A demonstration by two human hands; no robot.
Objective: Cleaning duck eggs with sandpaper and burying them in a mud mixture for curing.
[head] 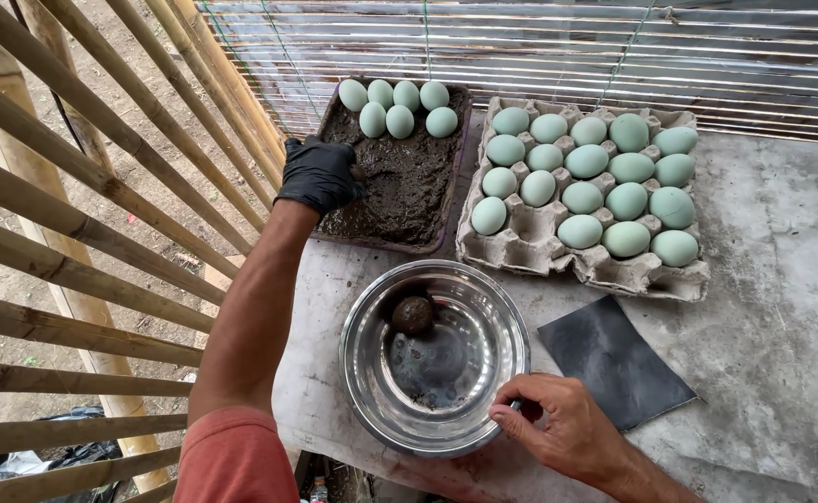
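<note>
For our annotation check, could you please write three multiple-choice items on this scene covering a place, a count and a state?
1. Where is the mud-coated egg?
A. steel bowl
B. carton
C. mud tray

2. How many clean eggs lie in the mud tray?
A. three
B. seven
C. twelve

3. What covers the left hand?
A. nothing
B. cloth
C. black glove

Answers: A, it sits in the steel bowl; B, seven show at the tray's far end; C, the glove is black, while the right hand is bare.

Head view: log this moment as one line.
left hand: gloved, in mud tray | right hand: bare, on steel bowl rim | bowl: one mud-coated egg | carton: pale green eggs
</note>
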